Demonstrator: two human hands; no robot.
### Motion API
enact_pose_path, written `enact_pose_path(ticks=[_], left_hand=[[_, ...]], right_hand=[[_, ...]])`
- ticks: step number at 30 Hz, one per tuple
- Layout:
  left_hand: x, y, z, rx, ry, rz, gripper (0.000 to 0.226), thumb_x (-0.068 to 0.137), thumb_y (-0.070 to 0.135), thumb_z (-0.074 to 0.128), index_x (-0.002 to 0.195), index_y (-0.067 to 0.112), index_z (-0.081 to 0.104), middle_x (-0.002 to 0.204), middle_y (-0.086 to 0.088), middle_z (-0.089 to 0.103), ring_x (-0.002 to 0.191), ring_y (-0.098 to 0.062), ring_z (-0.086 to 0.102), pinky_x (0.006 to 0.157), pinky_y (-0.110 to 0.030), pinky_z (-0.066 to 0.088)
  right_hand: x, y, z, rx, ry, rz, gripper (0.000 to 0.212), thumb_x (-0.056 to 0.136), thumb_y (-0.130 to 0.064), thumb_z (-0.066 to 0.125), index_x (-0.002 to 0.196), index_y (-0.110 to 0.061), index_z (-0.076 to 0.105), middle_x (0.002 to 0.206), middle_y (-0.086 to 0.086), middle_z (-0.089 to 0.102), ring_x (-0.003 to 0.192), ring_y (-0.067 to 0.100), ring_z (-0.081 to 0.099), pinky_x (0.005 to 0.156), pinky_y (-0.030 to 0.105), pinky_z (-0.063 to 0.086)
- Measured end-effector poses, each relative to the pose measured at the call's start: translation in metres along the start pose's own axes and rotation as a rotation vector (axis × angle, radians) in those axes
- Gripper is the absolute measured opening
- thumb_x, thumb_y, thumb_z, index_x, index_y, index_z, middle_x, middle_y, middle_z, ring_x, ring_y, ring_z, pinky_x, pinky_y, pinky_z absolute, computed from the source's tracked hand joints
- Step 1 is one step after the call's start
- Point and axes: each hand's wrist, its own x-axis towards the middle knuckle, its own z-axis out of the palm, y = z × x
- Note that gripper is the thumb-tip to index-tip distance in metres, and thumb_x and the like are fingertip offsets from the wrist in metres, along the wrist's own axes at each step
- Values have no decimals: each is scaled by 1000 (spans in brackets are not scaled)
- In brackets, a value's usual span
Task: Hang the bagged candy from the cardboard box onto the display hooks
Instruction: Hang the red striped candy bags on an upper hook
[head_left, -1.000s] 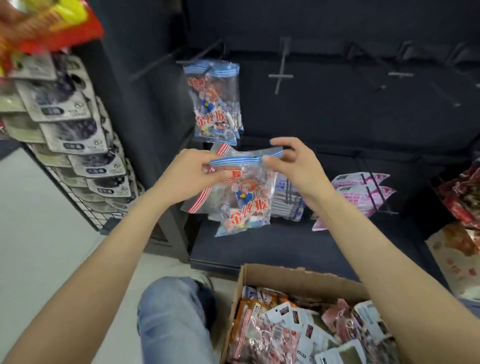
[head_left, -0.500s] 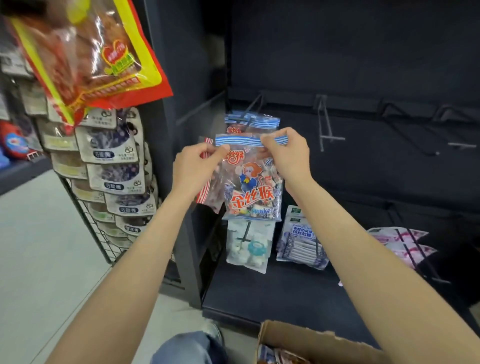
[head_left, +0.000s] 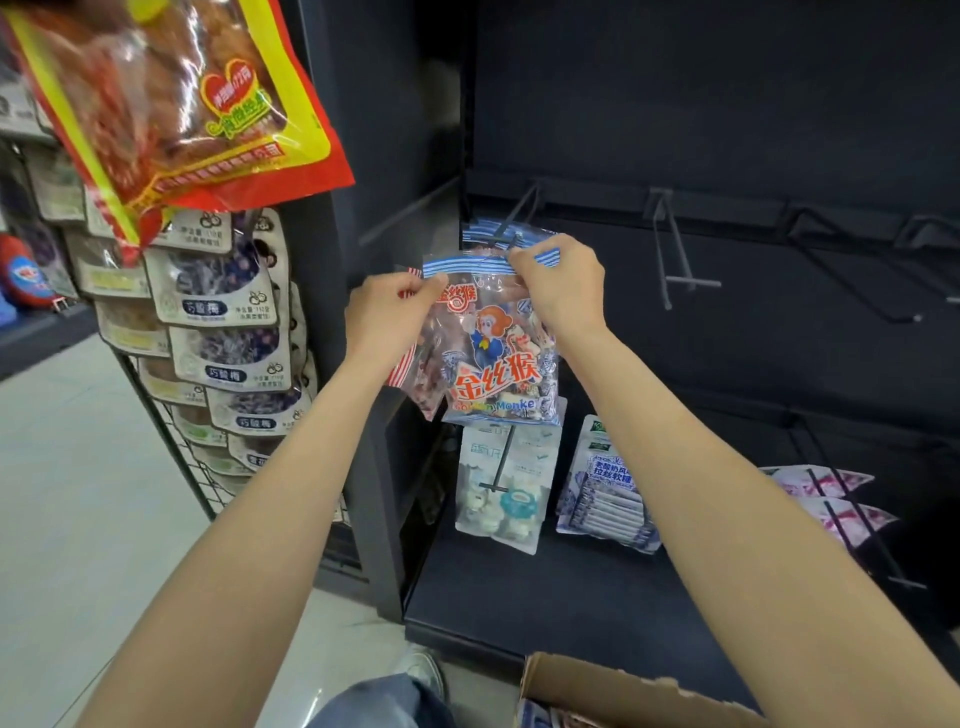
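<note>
A clear candy bag (head_left: 496, 353) with a blue-striped top and a cartoon monkey hangs between my two hands, right in front of a display hook (head_left: 506, 234). My left hand (head_left: 387, 317) pinches the bag's top left corner and also holds a red-striped bag (head_left: 413, 374) behind it. My right hand (head_left: 563, 288) pinches the top right edge. Another blue-striped bag (head_left: 485, 231) hangs on that hook behind. The cardboard box (head_left: 623, 693) shows at the bottom edge.
Bare hooks (head_left: 675, 260) stick out of the dark panel to the right. White and blue bags (head_left: 501, 488) hang on lower hooks, pink ones (head_left: 826, 499) further right. A wire rack of pouches (head_left: 223, 332) and a big red-yellow bag (head_left: 171, 104) fill the left.
Both hands have lifted the monkey bag from low over the box up to the hook. My view has tilted upward, so the box has dropped almost out of sight.
</note>
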Motion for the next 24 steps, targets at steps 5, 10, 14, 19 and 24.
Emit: enact_pose_path(ticks=[5,10,14,19,24], left_hand=[[4,-4,8,1,-35,-21,28,91,42,57,87,18,70,80,4,69,63,-10,64,64,-24,50],[23,1,17,106,-31,3,32,91,41,59,88,12,73,64,4,63,64,-17,63,74,-29,53],[42,10,24,217,1,86,31,89,40,62,93,12,75,73,-1,68,75,-20,68,71,-26,50],[40,9,16,443,24,158,18,85,18,69,103,14,73,104,-6,72,96,-25,66,89,-35,52],[7,9,-14,501,-186,155,23,83,11,68,105,15,73,112,0,69,103,-19,63,93,-29,47]], right_hand=[[7,12,1,-44,5,-20,12,90,-29,62,81,-23,56,74,6,70,70,30,69,64,37,53],[18,27,0,-406,119,-213,26,93,-43,56,93,-17,57,62,-10,51,59,16,53,63,30,39],[36,27,-7,-810,132,-441,36,97,-43,48,103,-9,55,78,8,64,74,32,61,63,31,35],[44,25,-5,-958,178,-576,33,98,-34,49,107,-4,57,81,11,65,75,32,63,57,31,28],[19,34,-5,-632,215,-548,26,87,-24,65,102,-7,53,101,7,55,92,24,54,71,31,41]])
